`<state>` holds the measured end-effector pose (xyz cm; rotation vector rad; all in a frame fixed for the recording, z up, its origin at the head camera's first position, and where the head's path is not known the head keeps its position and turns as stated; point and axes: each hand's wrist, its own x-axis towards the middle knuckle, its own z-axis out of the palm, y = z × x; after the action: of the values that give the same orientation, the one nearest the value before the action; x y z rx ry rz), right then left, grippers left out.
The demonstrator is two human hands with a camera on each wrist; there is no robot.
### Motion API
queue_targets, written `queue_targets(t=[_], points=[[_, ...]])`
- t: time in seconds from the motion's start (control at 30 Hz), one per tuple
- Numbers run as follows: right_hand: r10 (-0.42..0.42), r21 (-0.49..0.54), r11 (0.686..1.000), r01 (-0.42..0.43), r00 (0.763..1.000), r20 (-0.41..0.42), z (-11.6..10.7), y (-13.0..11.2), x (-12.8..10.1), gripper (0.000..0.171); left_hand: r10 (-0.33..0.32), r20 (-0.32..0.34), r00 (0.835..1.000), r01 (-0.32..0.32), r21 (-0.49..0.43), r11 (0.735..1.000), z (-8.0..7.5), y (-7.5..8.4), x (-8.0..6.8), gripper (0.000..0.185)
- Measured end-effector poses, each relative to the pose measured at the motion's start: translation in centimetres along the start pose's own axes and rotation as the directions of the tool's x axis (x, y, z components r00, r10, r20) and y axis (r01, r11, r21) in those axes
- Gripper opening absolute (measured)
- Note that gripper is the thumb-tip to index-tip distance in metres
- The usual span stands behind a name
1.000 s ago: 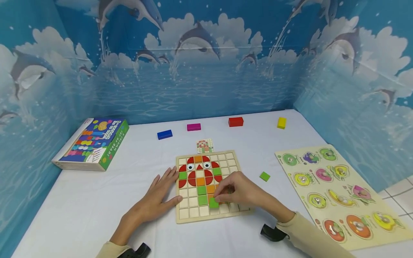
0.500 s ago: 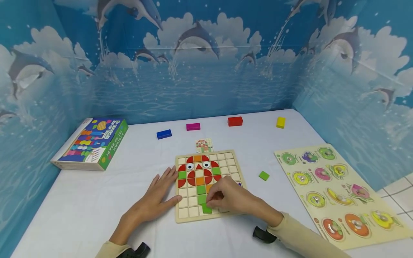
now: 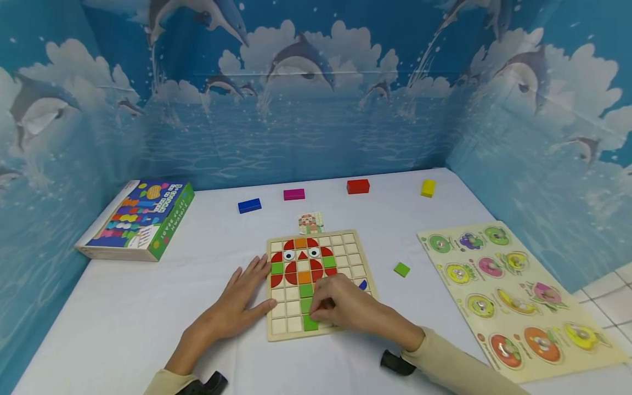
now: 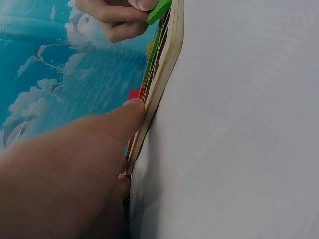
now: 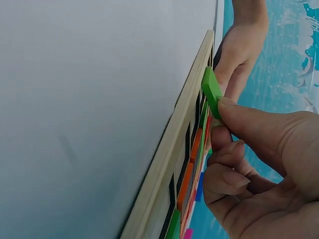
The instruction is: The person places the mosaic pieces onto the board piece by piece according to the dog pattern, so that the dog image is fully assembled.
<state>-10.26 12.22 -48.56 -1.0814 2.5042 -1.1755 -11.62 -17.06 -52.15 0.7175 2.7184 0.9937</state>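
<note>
A wooden grid board [image 3: 280,333] lies on the white table, partly filled with red, orange and green tiles forming a figure with two eyes. My right hand [image 3: 340,307] pinches a green square tile [image 3: 310,323] at the board's bottom row; the tile [image 5: 211,91] stands tilted on the board's edge [image 5: 174,144] in the right wrist view. My left hand [image 3: 237,304] rests flat on the table, fingers straight, with fingertips [image 4: 133,107] touching the board's left side [image 4: 164,64]. The green tile [image 4: 158,11] shows there too.
A loose green tile [image 3: 401,269] lies right of the board, a small pattern card [image 3: 311,223] behind it. Blue [image 3: 249,206], magenta [image 3: 293,194], red [image 3: 357,186] and yellow [image 3: 428,188] blocks line the back. A game box [image 3: 135,219] sits left, a fruit peg puzzle [image 3: 513,293] right.
My right hand has carried the green tile leftward and down along the board, from the fourth column to the third column of the bottom row. The left hand stayed put.
</note>
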Motion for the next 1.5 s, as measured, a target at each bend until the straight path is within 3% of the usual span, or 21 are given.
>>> queue_targets(t=[0.33, 0.6, 0.83, 1.07, 1.23, 1.37, 1.5], points=[[0.025, -0.002, 1.000, -0.025, 0.999, -0.024, -0.2, 0.4, 0.2, 0.014, -0.039, 0.037, 0.999, 0.040, -0.002, 0.999, -0.1, 0.0, -0.1, 0.086], [0.023, -0.085, 0.996, -0.033, 0.993, -0.114, -4.4, 2.2, -0.6, 0.006, -0.036, 0.040, 0.999, 0.036, 0.008, 0.999, 0.0, 0.0, 0.1, 0.086], [0.090, -0.182, 0.974, -0.134, 0.969, -0.229, -8.1, 4.9, -2.8, 0.028, -0.041, 0.046, 0.998, 0.041, 0.007, 0.999, 0.0, 0.1, -0.1, 0.087], [0.146, -0.263, 0.935, -0.239, 0.933, -0.328, -10.0, 7.4, -4.8, 0.038, -0.040, 0.045, 0.998, 0.039, 0.011, 0.999, 0.0, 0.1, 0.0, 0.086], [0.303, -0.248, 0.886, -0.392, 0.894, -0.331, -11.0, 7.9, -5.7, 0.039, -0.041, 0.052, 0.998, 0.041, 0.014, 0.999, -0.1, 0.2, 0.0, 0.087], [0.444, -0.238, 0.835, -0.497, 0.862, -0.244, -11.7, 8.1, -6.2, 0.041, -0.041, 0.049, 0.998, 0.040, 0.022, 0.999, -0.1, 0.2, 0.0, 0.087], [0.528, -0.203, 0.808, -0.554, 0.832, -0.170, -12.2, 8.4, -6.6, 0.039, -0.042, 0.049, 0.998, 0.041, 0.018, 0.999, -0.3, 0.2, 0.0, 0.087]])
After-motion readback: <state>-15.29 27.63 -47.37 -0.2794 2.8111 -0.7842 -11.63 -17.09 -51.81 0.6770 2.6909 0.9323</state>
